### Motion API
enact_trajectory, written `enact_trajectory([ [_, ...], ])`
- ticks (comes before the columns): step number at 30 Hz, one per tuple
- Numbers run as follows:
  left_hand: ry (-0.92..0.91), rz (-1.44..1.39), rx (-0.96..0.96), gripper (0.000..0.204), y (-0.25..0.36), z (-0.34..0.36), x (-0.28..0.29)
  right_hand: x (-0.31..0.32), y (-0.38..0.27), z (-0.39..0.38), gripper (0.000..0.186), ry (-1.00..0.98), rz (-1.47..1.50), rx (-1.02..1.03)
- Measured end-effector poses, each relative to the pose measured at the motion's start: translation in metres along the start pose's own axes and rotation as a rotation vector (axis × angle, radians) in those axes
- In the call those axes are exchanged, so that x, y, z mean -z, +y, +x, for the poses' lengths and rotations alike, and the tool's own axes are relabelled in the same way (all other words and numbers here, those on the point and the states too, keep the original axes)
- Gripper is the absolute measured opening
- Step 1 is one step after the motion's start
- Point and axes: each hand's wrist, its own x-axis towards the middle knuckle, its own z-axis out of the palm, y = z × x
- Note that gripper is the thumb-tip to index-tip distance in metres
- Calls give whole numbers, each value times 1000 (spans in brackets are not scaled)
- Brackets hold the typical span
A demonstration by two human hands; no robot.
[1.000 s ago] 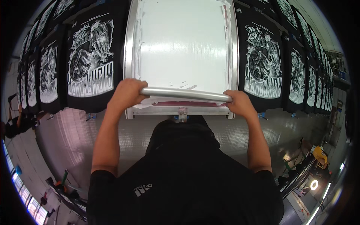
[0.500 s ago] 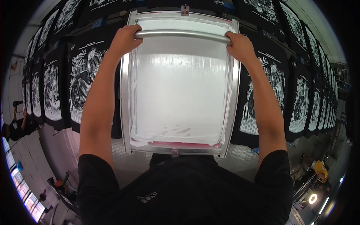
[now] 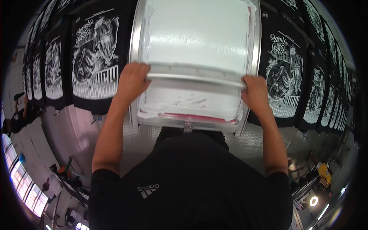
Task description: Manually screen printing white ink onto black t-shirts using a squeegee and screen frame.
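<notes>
A silver bar-handled squeegee (image 3: 195,78), slightly motion-blurred, spans the lower part of a metal-framed screen (image 3: 191,34) coated in white ink, with a reddish strip along its near edge. My left hand (image 3: 132,80) is closed round the bar's left end. My right hand (image 3: 253,92) grips the bar's right end, beside the screen's right rail. Grey streaks show in the thinner ink between the bar and the near edge.
Rows of black shirts with white-and-grey prints lie on boards to the left (image 3: 94,61) and right (image 3: 283,73). Another person (image 3: 15,120) is at the far left. A grey floor (image 3: 78,136) shows below; yellow equipment (image 3: 323,172) stands at lower right.
Both hands and the bar moved from the near edge to the far end half a second ago, then back toward me to the lower-middle of the screen. The view shifted slightly.
</notes>
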Motion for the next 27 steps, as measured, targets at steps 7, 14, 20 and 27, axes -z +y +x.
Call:
enact_trajectory([
  [7, -67, -124, 94, 34, 79, -131, 14, -6, -84, -134, 36, -37, 107, -54],
  [14, -80, -74, 121, 32, 79, -141, -8, -38, -78, -141, 41, -217, 45, -175],
  [20, 102, 7, 96, 43, 62, -138, -42, -58, -77, -131, 43, -11, -3, -170],
  [27, 211, -6, 56, 37, -44, 70, -44, -36, 29, 65, 44, 169, -145, -62],
])
